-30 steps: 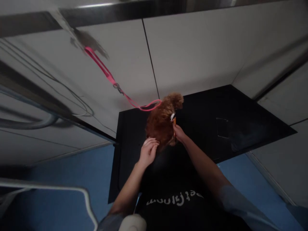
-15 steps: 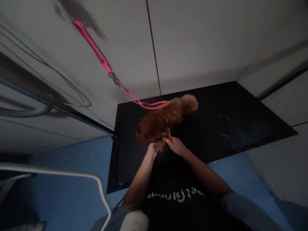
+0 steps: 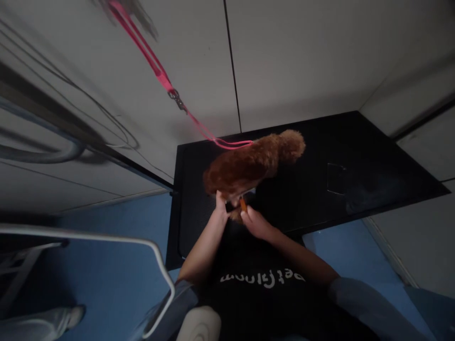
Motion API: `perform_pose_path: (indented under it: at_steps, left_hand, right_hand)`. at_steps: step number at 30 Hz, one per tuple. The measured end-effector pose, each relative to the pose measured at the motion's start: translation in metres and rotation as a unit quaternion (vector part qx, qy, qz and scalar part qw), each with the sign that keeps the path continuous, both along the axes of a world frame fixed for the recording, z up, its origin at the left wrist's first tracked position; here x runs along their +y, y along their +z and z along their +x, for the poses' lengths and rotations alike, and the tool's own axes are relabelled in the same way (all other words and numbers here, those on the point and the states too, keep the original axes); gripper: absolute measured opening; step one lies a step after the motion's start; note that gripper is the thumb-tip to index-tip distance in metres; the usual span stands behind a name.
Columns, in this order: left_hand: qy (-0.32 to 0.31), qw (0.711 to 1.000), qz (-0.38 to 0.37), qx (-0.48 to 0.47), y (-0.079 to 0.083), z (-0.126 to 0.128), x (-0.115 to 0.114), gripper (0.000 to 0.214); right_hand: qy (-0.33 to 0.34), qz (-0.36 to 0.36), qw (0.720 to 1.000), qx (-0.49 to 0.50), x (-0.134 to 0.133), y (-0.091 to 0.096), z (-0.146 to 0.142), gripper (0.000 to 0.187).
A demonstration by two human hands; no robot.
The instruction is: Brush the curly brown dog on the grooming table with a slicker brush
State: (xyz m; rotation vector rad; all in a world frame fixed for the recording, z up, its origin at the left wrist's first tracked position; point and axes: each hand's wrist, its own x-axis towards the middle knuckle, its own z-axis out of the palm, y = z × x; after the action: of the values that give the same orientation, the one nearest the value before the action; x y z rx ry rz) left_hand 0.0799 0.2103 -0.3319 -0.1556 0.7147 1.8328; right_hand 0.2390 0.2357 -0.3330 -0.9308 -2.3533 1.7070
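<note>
A curly brown dog is on the black grooming table, its lighter, fluffier end to the right. My left hand is closed at the dog's near side, around a leg that sticks out toward me; the fingers are partly hidden in fur. In my right hand is a slicker brush with an orange handle. Its flat head lies against the fur just right of my left hand. A pink leash loop runs to the dog's back.
The pink leash hangs from the upper left, with a metal clip. A white bent tube crosses the lower left. A pale wall stands behind the table. Another person's shoe shows at lower left.
The brush and my right hand have shifted left, closer to my left hand. My left thumb now reaches higher on the dog's side. The whole view has tilted slightly.
</note>
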Motion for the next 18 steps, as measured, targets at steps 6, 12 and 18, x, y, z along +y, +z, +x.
perform_pose_path:
  at_steps: [6,12,18]
  left_hand:
    - [0.036,0.999,0.028,-0.015,0.015,-0.004,-0.001,0.045]
    - [0.019,0.999,-0.029,-0.013,0.021,-0.006,-0.001,0.047]
    - [0.042,0.997,-0.062,0.003,0.021,-0.008,0.0,0.052]
  right_hand:
    - [0.071,-0.081,0.993,-0.045,-0.022,-0.01,0.019,0.027]
    - [0.02,-0.037,0.999,-0.017,-0.004,0.0,0.01,0.028]
    - [0.091,-0.114,0.987,-0.062,-0.005,0.013,0.024,0.034]
